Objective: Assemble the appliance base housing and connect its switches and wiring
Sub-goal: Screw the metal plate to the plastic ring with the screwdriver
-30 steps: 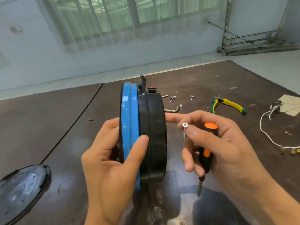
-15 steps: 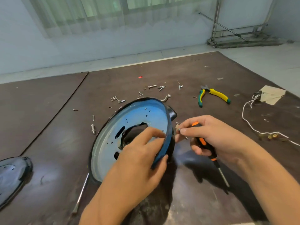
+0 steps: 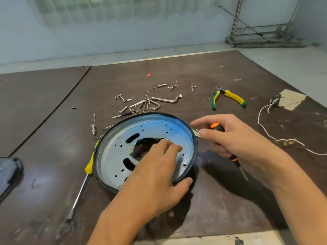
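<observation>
Right of the blue base housing (image 3: 155, 128), the right grip (image 3: 235, 140) clasps an orange-black screwdriver (image 3: 217, 127); the left grip (image 3: 155, 175) clamps the housing's rim

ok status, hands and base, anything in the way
Left hand grips base rim. Right hand holds orange screwdriver, pinching a small part. Yellow screwdriver lies beside the rim.
</observation>
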Motion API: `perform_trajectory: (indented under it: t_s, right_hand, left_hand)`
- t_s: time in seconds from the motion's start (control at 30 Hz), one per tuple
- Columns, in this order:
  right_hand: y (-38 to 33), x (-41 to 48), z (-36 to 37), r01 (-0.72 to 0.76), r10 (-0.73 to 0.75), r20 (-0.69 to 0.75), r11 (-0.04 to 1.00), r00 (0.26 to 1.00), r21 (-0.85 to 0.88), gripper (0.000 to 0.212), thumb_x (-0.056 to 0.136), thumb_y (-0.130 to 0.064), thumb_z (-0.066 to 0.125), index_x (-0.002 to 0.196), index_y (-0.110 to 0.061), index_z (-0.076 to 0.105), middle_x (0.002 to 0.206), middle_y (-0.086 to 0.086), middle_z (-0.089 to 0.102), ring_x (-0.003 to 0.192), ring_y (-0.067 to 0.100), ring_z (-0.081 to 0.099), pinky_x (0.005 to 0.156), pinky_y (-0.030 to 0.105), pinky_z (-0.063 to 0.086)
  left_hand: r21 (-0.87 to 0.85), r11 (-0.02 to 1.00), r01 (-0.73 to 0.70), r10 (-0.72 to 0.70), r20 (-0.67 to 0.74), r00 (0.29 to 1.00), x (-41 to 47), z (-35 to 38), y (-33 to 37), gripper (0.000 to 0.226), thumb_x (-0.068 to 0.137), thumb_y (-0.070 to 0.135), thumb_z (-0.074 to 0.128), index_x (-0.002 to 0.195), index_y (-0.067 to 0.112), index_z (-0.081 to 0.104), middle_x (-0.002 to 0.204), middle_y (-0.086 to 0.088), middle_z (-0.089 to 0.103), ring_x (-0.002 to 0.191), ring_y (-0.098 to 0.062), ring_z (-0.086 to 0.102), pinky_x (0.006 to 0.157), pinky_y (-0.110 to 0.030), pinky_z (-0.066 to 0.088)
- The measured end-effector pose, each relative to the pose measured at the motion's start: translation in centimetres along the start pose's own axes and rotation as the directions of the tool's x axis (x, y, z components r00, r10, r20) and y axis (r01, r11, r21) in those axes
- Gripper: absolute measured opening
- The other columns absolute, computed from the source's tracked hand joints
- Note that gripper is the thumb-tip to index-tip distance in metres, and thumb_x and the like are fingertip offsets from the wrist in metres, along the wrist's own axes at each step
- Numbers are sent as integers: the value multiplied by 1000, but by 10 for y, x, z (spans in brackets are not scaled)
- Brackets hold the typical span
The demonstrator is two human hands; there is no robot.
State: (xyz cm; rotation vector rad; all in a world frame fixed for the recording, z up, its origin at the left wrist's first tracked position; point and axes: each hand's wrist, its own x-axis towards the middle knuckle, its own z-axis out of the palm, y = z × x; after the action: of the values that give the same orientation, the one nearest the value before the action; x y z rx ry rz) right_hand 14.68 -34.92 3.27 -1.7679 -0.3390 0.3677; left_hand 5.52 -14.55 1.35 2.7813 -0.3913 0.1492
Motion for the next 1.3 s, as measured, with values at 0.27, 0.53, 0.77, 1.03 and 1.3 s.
perform_trajectory:
  t_s: [0.27,0.53,0.77,1.03,1.3]
  right_hand:
    - [-4,3,26,216,-188,107,885,976,-412,9,84,-17,78,85,-26,79,69,-13,70,58,7,60,54,25,50]
    - [-9,2,29,219,-211,88,749,973,-625,8,78,-27,83,75,-30,76,67,-13,69,66,2,65,60,16,50]
    - [-13,-1,31,256,-227,134,694,965,-673,5,79,-27,77,76,-31,76,71,-11,70,68,6,65,68,35,57]
    - [-16,-1,32,266,-200,179,638,963,-723,7,84,-28,74,79,-33,75,76,-12,70,72,5,64,71,33,55]
    - [-12,2,35,263,-223,152,649,963,-714,1,86,-35,76,85,-35,76,76,-13,68,73,6,61,69,32,51]
  left_hand:
    - [27,998,65,-65,5,998,1,0,-3,83,73,83,32,141,36,39,137,20,40,126,-4,40,94,-27,41]
    - [-23,996,83,-80,107,991,5,2,-6,73,78,82,41,136,40,53,148,15,38,137,-5,32,102,-34,41]
    - [-25,996,85,-82,96,992,5,3,-6,68,80,78,45,135,40,54,147,15,39,136,-6,32,101,-35,41]
    - [-90,990,109,-99,106,989,4,1,-3,55,82,71,53,129,43,56,149,13,34,138,-10,32,105,-38,39]
    - [-99,991,88,-79,85,993,4,-2,-1,46,85,65,58,123,40,64,149,10,38,137,-10,33,105,-38,40]
